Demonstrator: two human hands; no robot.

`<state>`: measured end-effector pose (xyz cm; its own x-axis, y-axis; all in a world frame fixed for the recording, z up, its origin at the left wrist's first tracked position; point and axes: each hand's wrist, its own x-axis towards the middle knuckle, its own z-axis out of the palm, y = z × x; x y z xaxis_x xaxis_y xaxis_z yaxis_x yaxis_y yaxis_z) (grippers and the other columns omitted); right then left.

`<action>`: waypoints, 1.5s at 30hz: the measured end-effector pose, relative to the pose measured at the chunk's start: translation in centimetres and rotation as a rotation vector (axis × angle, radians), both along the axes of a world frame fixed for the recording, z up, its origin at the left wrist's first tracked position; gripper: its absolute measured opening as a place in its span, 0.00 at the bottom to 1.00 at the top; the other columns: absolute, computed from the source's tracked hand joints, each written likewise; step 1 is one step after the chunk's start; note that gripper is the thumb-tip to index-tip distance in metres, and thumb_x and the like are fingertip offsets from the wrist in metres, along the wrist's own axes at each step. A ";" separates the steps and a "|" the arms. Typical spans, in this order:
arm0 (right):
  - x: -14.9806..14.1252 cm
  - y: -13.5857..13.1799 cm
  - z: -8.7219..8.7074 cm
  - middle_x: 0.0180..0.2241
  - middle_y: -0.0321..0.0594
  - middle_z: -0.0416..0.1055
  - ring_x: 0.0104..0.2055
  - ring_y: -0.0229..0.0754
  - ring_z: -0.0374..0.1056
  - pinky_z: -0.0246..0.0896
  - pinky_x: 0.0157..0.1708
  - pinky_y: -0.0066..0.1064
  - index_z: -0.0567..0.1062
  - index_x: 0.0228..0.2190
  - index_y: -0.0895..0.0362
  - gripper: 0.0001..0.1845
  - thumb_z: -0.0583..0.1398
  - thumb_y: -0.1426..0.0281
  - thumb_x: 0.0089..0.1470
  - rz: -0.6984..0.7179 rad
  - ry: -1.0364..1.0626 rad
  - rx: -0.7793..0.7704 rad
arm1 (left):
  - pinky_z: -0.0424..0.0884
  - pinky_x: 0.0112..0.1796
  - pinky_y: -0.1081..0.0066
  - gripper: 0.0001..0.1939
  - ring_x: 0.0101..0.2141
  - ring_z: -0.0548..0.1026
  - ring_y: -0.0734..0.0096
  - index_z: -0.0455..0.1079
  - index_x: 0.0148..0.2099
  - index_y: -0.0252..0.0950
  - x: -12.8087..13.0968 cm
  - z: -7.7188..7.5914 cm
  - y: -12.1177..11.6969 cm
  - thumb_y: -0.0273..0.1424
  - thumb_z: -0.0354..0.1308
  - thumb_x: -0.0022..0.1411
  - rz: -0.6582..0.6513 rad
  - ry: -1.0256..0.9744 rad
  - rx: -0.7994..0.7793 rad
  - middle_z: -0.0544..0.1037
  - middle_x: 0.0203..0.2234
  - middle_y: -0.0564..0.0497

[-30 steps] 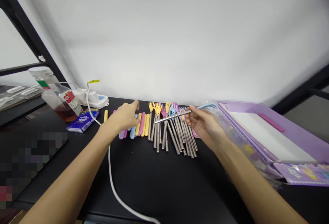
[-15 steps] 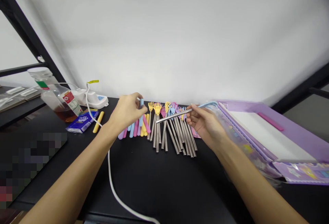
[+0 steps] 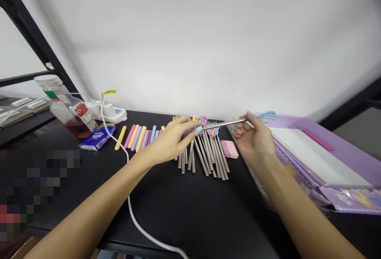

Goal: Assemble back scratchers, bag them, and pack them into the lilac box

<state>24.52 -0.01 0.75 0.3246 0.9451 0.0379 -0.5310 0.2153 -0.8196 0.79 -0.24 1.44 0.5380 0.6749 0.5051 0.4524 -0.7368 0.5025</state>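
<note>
My left hand (image 3: 171, 141) is shut on a light blue foam sleeve (image 3: 192, 132), mostly hidden by the fingers, and holds it against the end of a steel rod. That telescopic steel back scratcher (image 3: 226, 123) is gripped near its blue hand-shaped tip (image 3: 265, 116) by my right hand (image 3: 253, 137). Below the rod lie several steel back scratchers (image 3: 208, 160) side by side, their coloured tips partly behind my left hand. Several pastel foam sleeves (image 3: 139, 138) stand in a fanned row on the left of them.
The items lie on a black table (image 3: 190, 211) crossed by a white cable (image 3: 128, 171). Back left are a glass bottle (image 3: 70, 112), a blue snack packet (image 3: 97, 138) and a white power strip (image 3: 108, 112). A pink card (image 3: 229, 149) and a purple case (image 3: 315, 140) lie right.
My left hand has moved right, bringing the blue sleeve to the rod's end. My right hand has shifted right with the back scratcher, and the pink card now shows.
</note>
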 end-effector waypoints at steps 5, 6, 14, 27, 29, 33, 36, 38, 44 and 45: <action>-0.5 -0.2 0.2 0.22 0.31 0.65 0.22 0.30 0.60 0.55 0.18 0.23 0.73 0.23 0.58 0.15 0.73 0.66 0.41 -0.055 0.006 0.028 | 0.70 0.47 0.67 0.18 0.42 0.78 0.67 0.73 0.58 0.37 0.1 -0.4 0.1 0.35 0.50 0.72 -0.024 0.025 0.015 0.81 0.44 0.47; -0.6 -0.2 0.2 0.22 0.32 0.65 0.22 0.30 0.60 0.54 0.18 0.23 0.73 0.22 0.58 0.15 0.73 0.66 0.41 -0.068 -0.003 0.043 | 0.71 0.46 0.66 0.18 0.40 0.78 0.66 0.73 0.58 0.37 0.1 -0.5 0.2 0.35 0.51 0.72 -0.018 0.047 0.021 0.82 0.44 0.47; -0.5 -0.3 0.4 0.24 0.32 0.68 0.22 0.30 0.62 0.53 0.17 0.24 0.71 0.22 0.58 0.18 0.74 0.65 0.41 -0.104 -0.083 0.113 | 0.72 0.40 0.66 0.15 0.38 0.79 0.65 0.75 0.53 0.38 1.0 -1.5 -0.2 0.34 0.51 0.71 0.072 0.008 0.003 0.82 0.40 0.48; -0.3 -0.6 0.8 0.22 0.33 0.68 0.20 0.30 0.62 0.55 0.16 0.24 0.72 0.22 0.57 0.19 0.74 0.60 0.42 -0.096 -0.220 0.166 | 0.69 0.38 0.69 0.16 0.34 0.76 0.68 0.74 0.52 0.36 1.9 -2.2 -0.8 0.35 0.48 0.73 0.005 -0.032 -0.133 0.80 0.35 0.50; -0.3 -0.7 0.9 0.24 0.33 0.68 0.20 0.30 0.62 0.56 0.16 0.24 0.72 0.22 0.56 0.20 0.74 0.59 0.41 -0.080 -0.220 0.191 | 0.68 0.34 0.71 0.17 0.29 0.74 0.71 0.76 0.50 0.36 1.6 -1.9 -0.7 0.36 0.47 0.73 -0.032 -0.027 -0.165 0.80 0.31 0.52; -0.5 -1.1 1.3 0.27 0.34 0.71 0.24 0.33 0.67 0.60 0.20 0.26 0.74 0.22 0.56 0.18 0.75 0.59 0.40 0.011 -0.228 0.251 | 0.72 0.34 0.72 0.16 0.31 0.78 0.70 0.78 0.48 0.37 0.6 -0.9 -0.1 0.39 0.53 0.70 0.006 -0.107 -0.223 0.83 0.33 0.52; -0.6 -1.3 1.5 0.26 0.36 0.72 0.26 0.36 0.70 0.64 0.23 0.28 0.77 0.25 0.56 0.15 0.74 0.61 0.43 0.115 -0.268 0.263 | 0.75 0.40 0.70 0.15 0.40 0.81 0.64 0.80 0.48 0.36 -0.5 -0.5 0.8 0.39 0.60 0.66 0.082 -0.164 -0.111 0.84 0.41 0.49; -0.6 -1.2 1.4 0.24 0.36 0.73 0.26 0.37 0.70 0.64 0.23 0.28 0.78 0.26 0.56 0.14 0.74 0.61 0.44 0.138 -0.289 0.254 | 0.75 0.36 0.72 0.13 0.37 0.82 0.64 0.80 0.46 0.36 -1.0 -0.6 1.2 0.38 0.61 0.65 0.109 -0.160 0.047 0.84 0.39 0.48; -1.6 -1.3 0.7 0.23 0.36 0.74 0.24 0.35 0.70 0.64 0.22 0.26 0.79 0.26 0.57 0.11 0.72 0.64 0.47 0.181 -0.300 0.238 | 0.73 0.31 0.73 0.11 0.28 0.79 0.71 0.79 0.46 0.33 -0.1 -1.7 0.9 0.33 0.63 0.65 0.102 -0.171 0.429 0.84 0.33 0.47; -1.9 -1.5 0.5 0.23 0.36 0.74 0.24 0.35 0.70 0.64 0.22 0.26 0.79 0.27 0.58 0.11 0.72 0.64 0.48 0.205 -0.314 0.243 | 0.72 0.30 0.73 0.11 0.27 0.78 0.71 0.79 0.46 0.33 0.2 -1.8 0.6 0.33 0.62 0.66 0.096 -0.169 0.451 0.84 0.32 0.47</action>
<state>22.61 -1.48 1.28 0.0689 0.9402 0.3335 -0.3162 0.3376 -0.8866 0.95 0.39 -0.33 0.3694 0.4116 0.8332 0.4691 -0.8565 0.2152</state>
